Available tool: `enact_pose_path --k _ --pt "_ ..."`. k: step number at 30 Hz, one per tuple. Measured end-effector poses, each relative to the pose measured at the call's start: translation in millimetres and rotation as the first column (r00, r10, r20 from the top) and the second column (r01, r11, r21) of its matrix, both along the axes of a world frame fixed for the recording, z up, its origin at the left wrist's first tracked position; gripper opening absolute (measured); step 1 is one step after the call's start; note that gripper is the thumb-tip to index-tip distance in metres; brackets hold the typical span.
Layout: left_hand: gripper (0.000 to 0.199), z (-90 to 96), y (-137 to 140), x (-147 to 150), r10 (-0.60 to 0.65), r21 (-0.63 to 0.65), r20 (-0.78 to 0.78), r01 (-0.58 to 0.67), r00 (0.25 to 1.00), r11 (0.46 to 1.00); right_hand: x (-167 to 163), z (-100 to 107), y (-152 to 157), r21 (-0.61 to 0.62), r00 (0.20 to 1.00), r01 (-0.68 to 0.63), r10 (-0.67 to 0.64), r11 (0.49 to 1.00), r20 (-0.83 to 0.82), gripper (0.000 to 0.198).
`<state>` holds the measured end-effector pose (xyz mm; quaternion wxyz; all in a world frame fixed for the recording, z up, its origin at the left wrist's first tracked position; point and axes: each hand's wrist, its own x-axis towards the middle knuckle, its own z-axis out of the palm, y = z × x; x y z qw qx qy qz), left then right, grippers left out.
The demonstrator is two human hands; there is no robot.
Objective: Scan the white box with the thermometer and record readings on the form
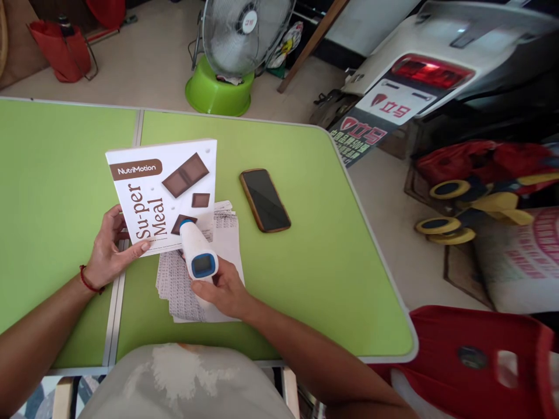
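Note:
My left hand [112, 247] grips the lower left corner of a white box [183, 160] printed "NutriMotion Su-per Meal", thumb on its front and fingers behind. The box is tilted up, its front toward me. My right hand [225, 288] is wrapped around a white infrared thermometer [195, 244] with a blue-rimmed screen. The thermometer's front end overlaps the lower part of the box; I cannot tell whether they touch. Beneath both lies a fanned stack of printed papers [227, 244], partly hidden by the box and my right hand.
A phone [265, 201] in a brown case lies on the green folding table [332, 267], right of the papers. Beyond the table a fan [248, 35] stands on a green tub [218, 93]. A white scooter [419, 52] is at the upper right, a red chair [441, 337] at the lower right.

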<state>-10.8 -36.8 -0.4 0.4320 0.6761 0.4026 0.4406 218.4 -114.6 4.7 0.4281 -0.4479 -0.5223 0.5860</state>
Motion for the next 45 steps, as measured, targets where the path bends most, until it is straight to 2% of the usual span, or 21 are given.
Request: enact_pose_path --k 10,22,45 --pt "0.067 3.2 -1.3 1.7 0.002 -0.044 0.011 -0.001 1.0 0.999 0.4 -0.3 -1.0 -0.031 0.998 -0.012 0.009 0.999 -0.065 0.028" --pt "0.066 3.2 -0.4 1.1 0.001 -0.007 -0.009 -0.001 1.0 1.0 -0.3 5.7 2.2 0.066 0.998 -0.016 0.02 0.998 -0.058 0.02" --pt "0.067 3.6 -0.5 0.4 -0.025 -0.004 -0.002 0.025 1.0 1.0 0.5 0.6 -2.1 0.002 0.999 -0.03 0.03 1.0 -0.038 0.029"
